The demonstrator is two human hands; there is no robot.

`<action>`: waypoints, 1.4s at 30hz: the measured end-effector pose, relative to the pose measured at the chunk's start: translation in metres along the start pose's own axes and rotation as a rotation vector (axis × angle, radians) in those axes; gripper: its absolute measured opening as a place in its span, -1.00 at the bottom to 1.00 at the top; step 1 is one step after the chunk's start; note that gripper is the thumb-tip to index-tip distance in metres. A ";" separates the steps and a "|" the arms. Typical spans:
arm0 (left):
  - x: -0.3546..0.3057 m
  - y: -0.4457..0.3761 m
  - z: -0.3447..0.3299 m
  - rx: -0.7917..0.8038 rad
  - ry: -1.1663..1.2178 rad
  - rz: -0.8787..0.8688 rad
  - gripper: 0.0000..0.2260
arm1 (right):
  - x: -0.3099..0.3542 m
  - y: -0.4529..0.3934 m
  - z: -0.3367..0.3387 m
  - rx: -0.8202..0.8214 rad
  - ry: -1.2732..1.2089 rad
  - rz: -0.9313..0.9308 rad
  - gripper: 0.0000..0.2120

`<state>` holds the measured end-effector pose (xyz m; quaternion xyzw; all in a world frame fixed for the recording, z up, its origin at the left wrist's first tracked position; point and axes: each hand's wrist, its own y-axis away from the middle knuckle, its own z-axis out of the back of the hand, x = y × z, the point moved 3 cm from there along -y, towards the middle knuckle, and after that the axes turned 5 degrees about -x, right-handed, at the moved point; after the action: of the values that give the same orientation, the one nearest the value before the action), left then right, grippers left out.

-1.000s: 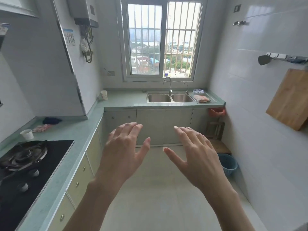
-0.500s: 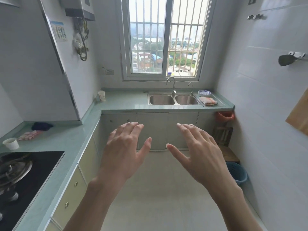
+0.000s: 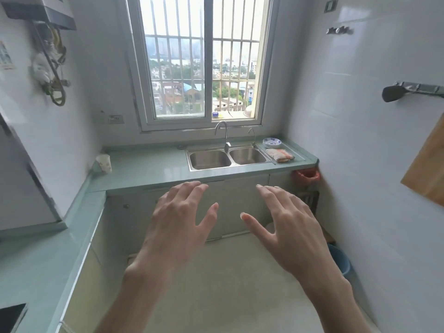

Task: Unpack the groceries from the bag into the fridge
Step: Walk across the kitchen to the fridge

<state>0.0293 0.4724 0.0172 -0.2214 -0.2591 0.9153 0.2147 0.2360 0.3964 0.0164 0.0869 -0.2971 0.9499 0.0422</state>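
Observation:
Both of my hands are held out in front of me over the kitchen floor, palms down and fingers spread. My left hand [image 3: 179, 222] holds nothing. My right hand [image 3: 286, 224] also holds nothing. The two thumbs point toward each other with a small gap between them. No grocery bag and no fridge appear in this view.
A green counter [image 3: 149, 169] runs along the left wall and under the window, with a double steel sink [image 3: 227, 158]. A paper cup [image 3: 104, 162], a blue-patterned dish [image 3: 272, 142] and a folded cloth [image 3: 280, 155] sit on it. A blue bin [image 3: 340, 260] and a wooden board [image 3: 427, 171] are at the right.
The view has advanced toward the sink and window and tilted up; the stove has slid almost out of frame at the lower left. My hands keep the same spread pose.

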 end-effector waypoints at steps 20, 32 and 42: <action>-0.055 -0.178 -0.168 0.123 0.274 -0.308 -0.57 | -0.131 -0.099 -0.043 -0.045 0.199 -0.329 -0.28; -0.166 -0.270 -0.270 0.149 0.337 -0.492 -0.54 | -0.269 -0.137 -0.041 -0.128 0.273 -0.494 -0.28; -0.294 -0.293 -0.341 0.214 0.473 -0.670 -0.61 | -0.362 -0.104 0.002 -0.181 0.474 -0.693 -0.28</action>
<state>0.5251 0.6794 0.0091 -0.3055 -0.1638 0.7405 0.5757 0.6055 0.4701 0.0073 -0.0432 -0.3146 0.8434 0.4335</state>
